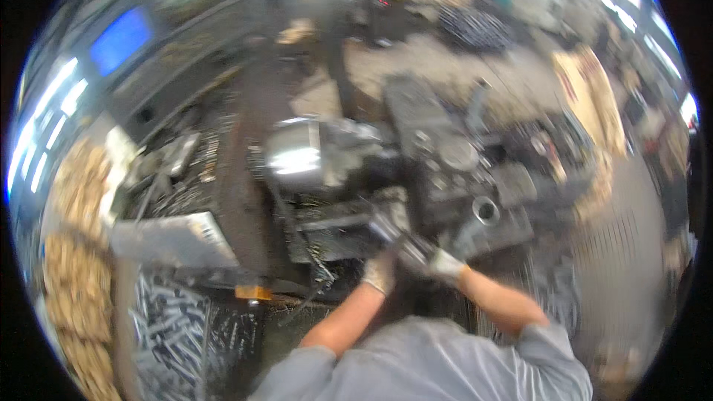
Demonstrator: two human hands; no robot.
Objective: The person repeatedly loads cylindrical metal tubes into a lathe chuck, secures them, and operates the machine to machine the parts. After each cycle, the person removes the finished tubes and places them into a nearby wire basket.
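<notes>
Both my hands wear pale gloves with dark, soiled fingers and are close together in front of the machine. Shiny metal rods [414, 254] lie slanted between them, blurred by motion. My left hand [380, 271] is closed at the left side of these rods. From the right, my right hand [445, 264] closes around their near end. Just beyond is a dark, greasy lathe-like machine [431, 141] with a shiny round cover [295, 156] on its left. An upright metal tube [484, 212] stands on the machine to the right of my hands.
A bin of grey metal pieces [172, 334] sits at the lower left, near a tilted metal plate [174, 241]. Stacked brown sacks [78, 282] line the left edge. Metal chips [321, 267] cling to the machine's front. Cardboard [590, 96] stands at the right.
</notes>
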